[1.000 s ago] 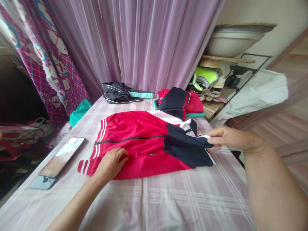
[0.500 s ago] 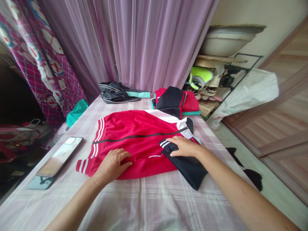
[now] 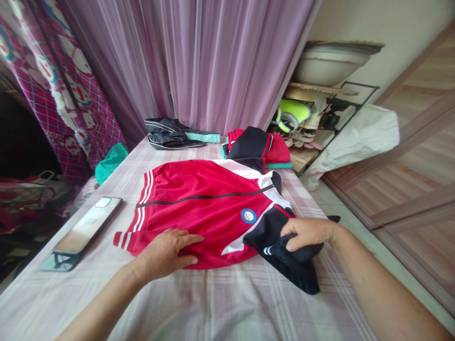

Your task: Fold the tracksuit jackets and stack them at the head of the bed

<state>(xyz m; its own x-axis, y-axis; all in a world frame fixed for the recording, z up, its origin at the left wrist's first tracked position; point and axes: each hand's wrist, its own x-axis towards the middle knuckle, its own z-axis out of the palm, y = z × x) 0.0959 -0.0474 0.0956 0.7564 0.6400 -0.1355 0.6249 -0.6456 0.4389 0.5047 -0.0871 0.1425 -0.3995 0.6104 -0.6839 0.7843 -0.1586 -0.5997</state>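
Observation:
A red zip-up jacket lies front up on the table, its striped hem to the left and its white and black collar to the right. A round blue badge shows on its chest. My left hand rests flat on the jacket's near side, fingers stretched out. At the right, my right hand grips the jacket's dark navy sleeve, which is bunched and partly lifted. Two white stripes show on the cuff part; the fingertips are partly hidden in the cloth.
Folded red and navy clothes are stacked at the table's back right, a black garment at the back left. A phone lies on the left side of the checked tablecloth. A shoe rack stands beyond the right edge.
My right hand has closed on the sleeve and moved right, drawing its cuff off the jacket front and uncovering the badge. My left hand stays nearly in place.

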